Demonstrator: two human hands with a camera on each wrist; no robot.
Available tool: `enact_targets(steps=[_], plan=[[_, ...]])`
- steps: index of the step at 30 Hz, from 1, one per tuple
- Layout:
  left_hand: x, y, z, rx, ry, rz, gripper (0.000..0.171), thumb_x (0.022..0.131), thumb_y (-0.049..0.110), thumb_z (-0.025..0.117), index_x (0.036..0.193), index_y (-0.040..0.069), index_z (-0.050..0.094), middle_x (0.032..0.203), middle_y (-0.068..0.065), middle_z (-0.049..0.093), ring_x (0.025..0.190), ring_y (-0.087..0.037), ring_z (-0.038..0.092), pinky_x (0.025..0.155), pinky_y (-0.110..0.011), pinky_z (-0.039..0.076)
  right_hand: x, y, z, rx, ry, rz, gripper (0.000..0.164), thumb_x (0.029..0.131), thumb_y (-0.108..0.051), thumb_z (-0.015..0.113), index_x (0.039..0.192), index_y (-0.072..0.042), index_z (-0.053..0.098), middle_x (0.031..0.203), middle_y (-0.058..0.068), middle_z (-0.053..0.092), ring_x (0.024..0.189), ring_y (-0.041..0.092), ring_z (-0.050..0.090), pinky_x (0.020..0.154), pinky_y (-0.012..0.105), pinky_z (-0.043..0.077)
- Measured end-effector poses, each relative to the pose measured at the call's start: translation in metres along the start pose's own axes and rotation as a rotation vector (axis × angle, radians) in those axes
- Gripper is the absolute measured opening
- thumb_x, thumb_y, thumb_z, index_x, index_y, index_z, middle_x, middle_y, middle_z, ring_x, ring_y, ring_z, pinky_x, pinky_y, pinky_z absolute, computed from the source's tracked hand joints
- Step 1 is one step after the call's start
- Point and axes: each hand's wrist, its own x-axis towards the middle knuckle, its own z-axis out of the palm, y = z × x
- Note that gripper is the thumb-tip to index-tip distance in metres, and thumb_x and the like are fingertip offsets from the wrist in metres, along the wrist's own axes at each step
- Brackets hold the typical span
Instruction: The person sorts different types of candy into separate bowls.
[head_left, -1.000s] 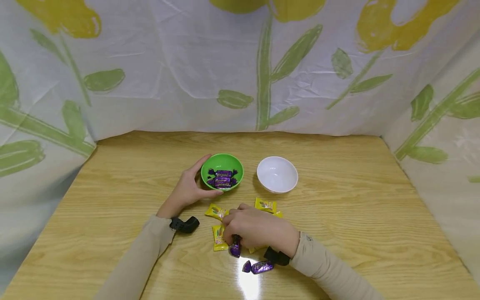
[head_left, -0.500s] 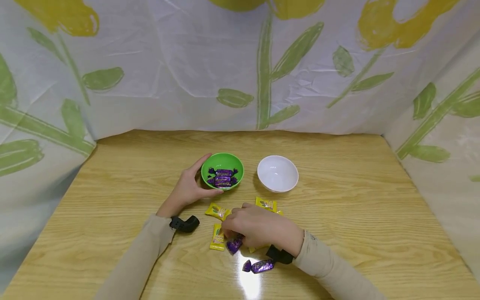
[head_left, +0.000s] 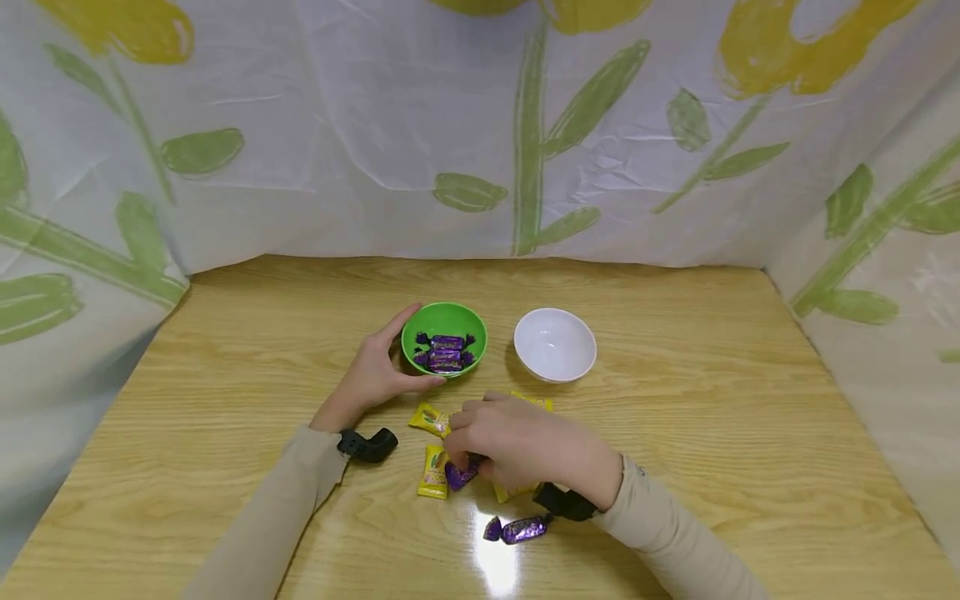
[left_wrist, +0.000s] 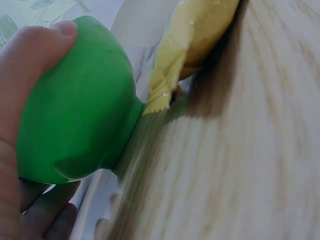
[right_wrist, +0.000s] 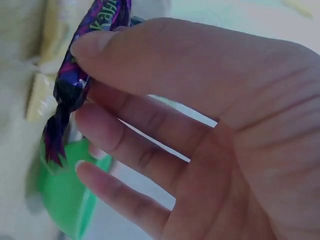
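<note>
My left hand [head_left: 375, 371] grips the side of a green bowl [head_left: 442, 318], thumb at the near rim and fingers round the far side. Several purple wrapped candies [head_left: 446, 357] lie inside that bowl. In the left wrist view the thumb presses on the green bowl's [left_wrist: 85, 100] outer wall, with fingertips showing beneath. My right hand [head_left: 525, 442] pinches a purple wrapped candy [right_wrist: 72, 80] between thumb and fingers, its twisted end hanging free in the right wrist view. Yellow candy packets [head_left: 434, 472] lie around and partly under the right hand.
A white bowl [head_left: 555, 346] stands to the right of the green one. Another purple candy [head_left: 523, 530] lies near the front of the wooden table [head_left: 750, 467]. A flower-printed cloth [head_left: 375, 167] hangs along the back and sides. Black cameras are strapped to both wrists.
My right hand has taken hold of the purple candy, which has turned and shifted slightly up and left. A yellow packet beside it has been nudged. The left hand keeps its grip.
</note>
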Motion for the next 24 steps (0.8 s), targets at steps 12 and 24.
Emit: enact_targets(steps=[12, 24], plan=[[0.002, -0.003, 0.001, -0.018, -0.007, 0.034, 0.107, 0.068, 0.016, 0.093, 0.156, 0.011, 0.032, 0.153, -0.008, 0.042, 0.136, -0.028, 0.045, 0.115, -0.047, 0.030, 0.004, 0.017, -0.030, 0.037, 0.210, -0.043, 0.018, 0.082, -0.006, 0.073, 0.091, -0.021, 0.069, 0.094, -0.009, 0.063, 0.091, 0.010, 0.056, 0.086, 0.033, 0.047], [0.001, 0.000, 0.000, -0.006, -0.015, 0.042, 0.109, 0.067, 0.018, 0.094, 0.156, 0.008, 0.031, 0.146, -0.010, 0.050, 0.134, -0.027, 0.046, 0.114, -0.047, 0.032, 0.022, 0.046, -0.027, -0.003, 0.584, -0.018, 0.015, 0.082, -0.008, 0.079, 0.092, -0.016, 0.071, 0.099, -0.001, 0.066, 0.093, 0.015, 0.060, 0.082, 0.035, 0.047]])
